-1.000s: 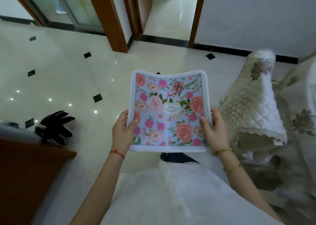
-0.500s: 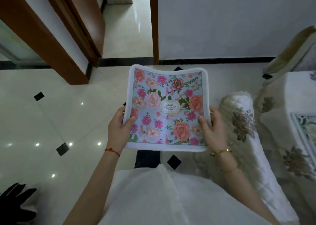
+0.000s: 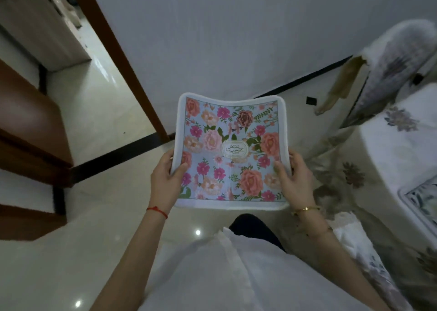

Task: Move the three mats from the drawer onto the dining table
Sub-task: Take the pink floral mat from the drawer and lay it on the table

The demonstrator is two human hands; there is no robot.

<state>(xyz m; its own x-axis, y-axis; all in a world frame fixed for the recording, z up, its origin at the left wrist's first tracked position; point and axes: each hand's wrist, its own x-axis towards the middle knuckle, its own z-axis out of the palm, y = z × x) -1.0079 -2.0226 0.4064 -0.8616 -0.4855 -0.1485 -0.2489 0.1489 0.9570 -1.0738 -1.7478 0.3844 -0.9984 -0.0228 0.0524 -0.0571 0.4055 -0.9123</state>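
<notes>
I hold a square floral mat (image 3: 230, 149) flat in front of my chest; it is pale blue with pink and peach roses, a white border and an oval label in the middle. My left hand (image 3: 164, 179) grips its left edge, thumb on top. My right hand (image 3: 294, 177) grips its right edge the same way. At the far right edge another white-bordered mat (image 3: 423, 198) lies on the dining table (image 3: 399, 154), which wears a white floral cloth. The drawer is out of view.
A chair (image 3: 397, 67) with a quilted floral cover stands at the upper right by the table. A brown door frame (image 3: 118, 57) and an open doorway lie to the left. A grey wall with a black skirting is straight ahead. Glossy pale floor tiles run below.
My view has swung to the right: the doorway slid left, and the cloth-covered table with its mat came nearer at the right. Both hands keep the same grip on the floral mat.
</notes>
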